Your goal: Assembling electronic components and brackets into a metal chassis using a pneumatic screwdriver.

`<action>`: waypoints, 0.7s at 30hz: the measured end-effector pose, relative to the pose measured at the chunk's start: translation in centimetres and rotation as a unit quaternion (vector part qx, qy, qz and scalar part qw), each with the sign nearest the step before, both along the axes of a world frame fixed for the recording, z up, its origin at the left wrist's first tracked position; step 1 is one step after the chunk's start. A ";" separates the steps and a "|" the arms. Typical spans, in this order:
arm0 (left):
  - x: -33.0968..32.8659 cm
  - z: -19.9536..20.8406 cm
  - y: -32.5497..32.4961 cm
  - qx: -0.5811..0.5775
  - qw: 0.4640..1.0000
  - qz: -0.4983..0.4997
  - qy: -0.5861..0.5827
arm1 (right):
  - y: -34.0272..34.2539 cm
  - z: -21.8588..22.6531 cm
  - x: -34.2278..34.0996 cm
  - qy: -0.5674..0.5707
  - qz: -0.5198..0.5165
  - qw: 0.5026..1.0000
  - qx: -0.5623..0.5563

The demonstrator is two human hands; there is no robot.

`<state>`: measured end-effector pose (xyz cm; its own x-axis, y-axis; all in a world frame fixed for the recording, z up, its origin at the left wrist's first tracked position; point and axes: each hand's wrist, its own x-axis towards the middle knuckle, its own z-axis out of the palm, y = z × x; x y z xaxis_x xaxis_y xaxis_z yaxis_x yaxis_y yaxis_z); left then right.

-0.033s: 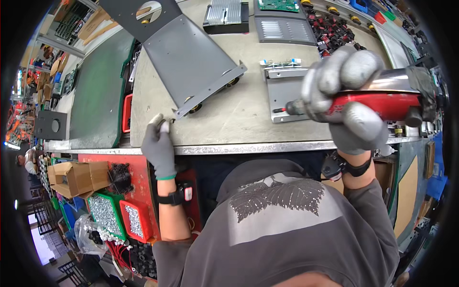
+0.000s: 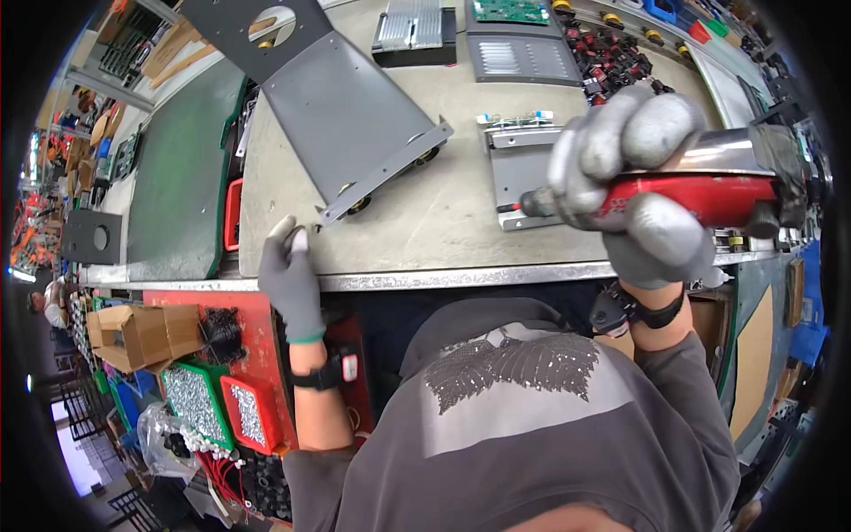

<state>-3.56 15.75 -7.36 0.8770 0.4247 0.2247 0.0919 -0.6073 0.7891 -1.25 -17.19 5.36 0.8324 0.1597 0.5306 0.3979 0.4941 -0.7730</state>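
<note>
My right hand [image 2: 651,186], in a silver-coated grey glove, is closed around a red power screwdriver [image 2: 700,197] with a metal sleeve. Its dark nose and bit point left, above a small grey metal bracket [image 2: 523,177] on the bench. My left hand [image 2: 291,270], also gloved, is at the bench's front edge, thumb and fingers drawn together; anything between the fingertips is too small to make out. A tiny dark piece [image 2: 318,228] is just right of those fingertips. Beyond them a large bent grey metal panel [image 2: 346,115] with a round hole lies tilted, its near flange raised on round parts.
At the back are a finned heatsink [image 2: 409,31], a vented grey panel [image 2: 523,58], a green circuit board [image 2: 510,11] and a pile of red-black parts [image 2: 612,58]. A green mat [image 2: 182,168] covers the left. Below sit a cardboard box [image 2: 142,335] and green [image 2: 195,399] and red [image 2: 248,412] screw bins.
The view has shifted slightly, carrying the bench things a little left. Both hands keep nearly the same pose, and the screwdriver stays in my right hand.
</note>
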 end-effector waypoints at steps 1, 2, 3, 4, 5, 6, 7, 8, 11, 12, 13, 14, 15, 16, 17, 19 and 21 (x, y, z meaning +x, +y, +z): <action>-0.3 1.3 -0.7 -0.186 0.982 0.001 0.002 | 0.4 0.2 -0.3 0.006 0.006 1.000 0.012; -0.6 2.3 -1.6 -0.321 0.946 -0.039 -0.001 | 0.9 0.2 -0.4 -0.016 0.022 0.999 0.037; -1.1 3.3 -2.5 -0.325 0.945 -0.044 0.002 | 1.5 0.1 -0.4 -0.035 0.045 0.996 0.062; -1.6 4.5 -3.6 -0.443 0.890 -0.104 0.023 | 1.4 0.2 -0.2 -0.059 0.067 0.995 0.050; -1.9 5.2 -4.4 -0.552 0.817 -0.161 0.044 | 1.4 0.2 -0.1 -0.059 0.062 0.995 0.045; -1.6 5.5 -5.1 -0.608 0.761 -0.220 0.057 | 1.4 0.3 0.0 -0.075 0.066 0.994 0.041; -0.9 5.9 -6.1 -0.610 0.758 -0.224 0.055 | 1.5 0.3 0.3 -0.090 0.070 0.993 0.037; -0.2 6.3 -7.3 -0.640 0.734 -0.217 0.071 | 1.5 0.3 0.5 -0.105 0.075 0.991 0.033; 0.7 7.2 -9.0 -0.678 0.686 -0.252 0.083 | 1.6 0.6 1.1 -0.150 0.093 0.984 0.028; 0.9 7.7 -9.6 -0.667 0.690 -0.267 0.089 | 1.7 0.8 1.1 -0.164 0.098 0.981 0.027; 1.1 8.2 -10.3 -0.657 0.693 -0.281 0.095 | 1.7 1.0 1.2 -0.178 0.103 0.978 0.026; 1.3 8.5 -10.8 -0.657 0.690 -0.291 0.092 | 1.5 1.3 0.8 -0.180 0.080 0.980 0.012; 1.5 8.5 -11.2 -0.656 0.690 -0.292 0.091 | 1.3 1.4 0.9 -0.182 0.078 0.980 0.012; 1.7 8.5 -11.5 -0.654 0.690 -0.296 0.093 | 1.1 1.4 1.0 -0.190 0.080 0.978 0.012; 1.8 8.4 -11.9 -0.653 0.689 -0.299 0.094 | 0.8 1.3 1.1 -0.198 0.081 0.977 0.013; 2.1 8.7 -12.7 -0.655 0.684 -0.306 0.098 | 0.2 1.5 1.3 -0.216 0.080 0.973 0.014; 2.8 8.7 -13.3 -0.657 0.679 -0.312 0.100 | -0.3 1.5 0.9 -0.225 0.079 0.971 0.014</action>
